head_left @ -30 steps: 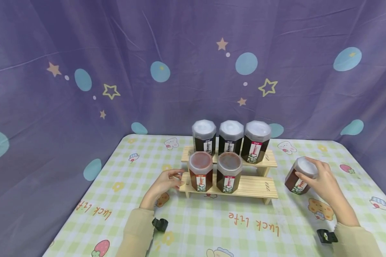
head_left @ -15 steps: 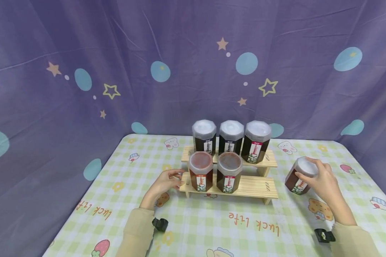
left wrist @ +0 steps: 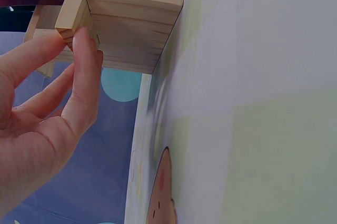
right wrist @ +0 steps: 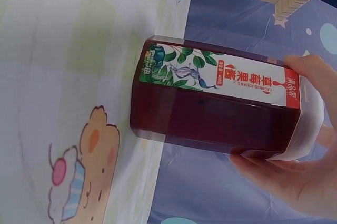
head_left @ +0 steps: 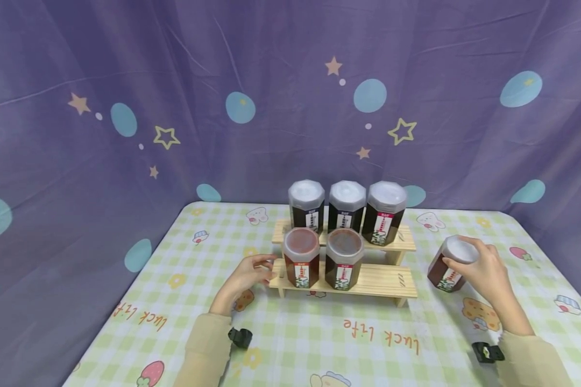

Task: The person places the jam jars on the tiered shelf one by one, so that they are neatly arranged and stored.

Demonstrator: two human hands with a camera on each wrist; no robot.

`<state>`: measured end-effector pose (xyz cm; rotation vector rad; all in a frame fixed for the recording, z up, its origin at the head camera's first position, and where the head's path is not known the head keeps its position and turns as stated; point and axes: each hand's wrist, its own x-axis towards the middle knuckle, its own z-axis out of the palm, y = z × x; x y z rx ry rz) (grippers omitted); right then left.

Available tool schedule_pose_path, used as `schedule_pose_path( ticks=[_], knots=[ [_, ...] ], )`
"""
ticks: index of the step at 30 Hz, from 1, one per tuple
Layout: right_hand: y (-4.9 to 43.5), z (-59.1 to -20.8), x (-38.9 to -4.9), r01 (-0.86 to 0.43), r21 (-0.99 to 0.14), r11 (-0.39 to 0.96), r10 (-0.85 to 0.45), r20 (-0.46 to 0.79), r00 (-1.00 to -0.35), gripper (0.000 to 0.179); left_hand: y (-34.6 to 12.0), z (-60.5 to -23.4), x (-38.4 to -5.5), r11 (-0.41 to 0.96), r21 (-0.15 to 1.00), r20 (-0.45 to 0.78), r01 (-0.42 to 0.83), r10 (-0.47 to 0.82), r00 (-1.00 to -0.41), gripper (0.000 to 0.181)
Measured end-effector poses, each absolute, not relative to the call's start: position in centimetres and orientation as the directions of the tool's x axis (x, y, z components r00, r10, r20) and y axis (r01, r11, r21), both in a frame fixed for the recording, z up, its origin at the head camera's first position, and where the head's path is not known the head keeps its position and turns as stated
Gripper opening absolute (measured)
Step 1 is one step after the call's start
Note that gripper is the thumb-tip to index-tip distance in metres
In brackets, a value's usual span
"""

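Note:
My right hand [head_left: 488,277] grips a jam jar [head_left: 444,273] near its white lid, at the right of the table. In the right wrist view this strawberry jam jar [right wrist: 216,113] shows dark red contents and a white label, with its base close over the cloth. My left hand [head_left: 247,277] pinches the left end of the lower board of a two-tier wooden rack [head_left: 384,279]. Close up in the left wrist view, thumb and fingertips meet at the corner of the wooden rack [left wrist: 129,29].
Two brownish-red jars, a left jar [head_left: 302,258] and a right jar [head_left: 345,259], stand on the lower tier. Three darker jars with white lids, one being the right-hand dark jar [head_left: 384,215], fill the upper tier. A checked tablecloth [head_left: 290,338] covers the table; a purple curtain [head_left: 290,134] hangs behind.

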<state>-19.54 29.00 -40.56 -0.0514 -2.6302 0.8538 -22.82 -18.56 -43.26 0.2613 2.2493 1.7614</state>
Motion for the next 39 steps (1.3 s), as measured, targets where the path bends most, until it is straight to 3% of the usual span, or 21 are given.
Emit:
schedule_pose_path(
  ticks=[12, 31, 39],
  knots=[
    [28.6, -40.7, -19.7, -0.109, -0.574, 0.811, 0.172, 0.413, -0.894, 0.057, -18.7, -43.3, -22.8, 0.253, 0.968, -0.085, -0.007, 0.299, -0.95, 0.048],
    [26.1, -37.3, -17.7, -0.106, -0.553, 0.826, 0.207, 0.474, -0.856, 0.057, -18.7, -43.3, -22.8, 0.246, 0.969, -0.077, 0.003, 0.316, -0.946, 0.048],
    [25.1, -36.2, -16.7, -0.124, -0.544, 0.83, 0.194, 0.489, -0.85, 0.057, -18.1, -40.9, -21.6, 0.262, 0.965, -0.101, -0.015, 0.319, -0.942, 0.047]
  ],
)
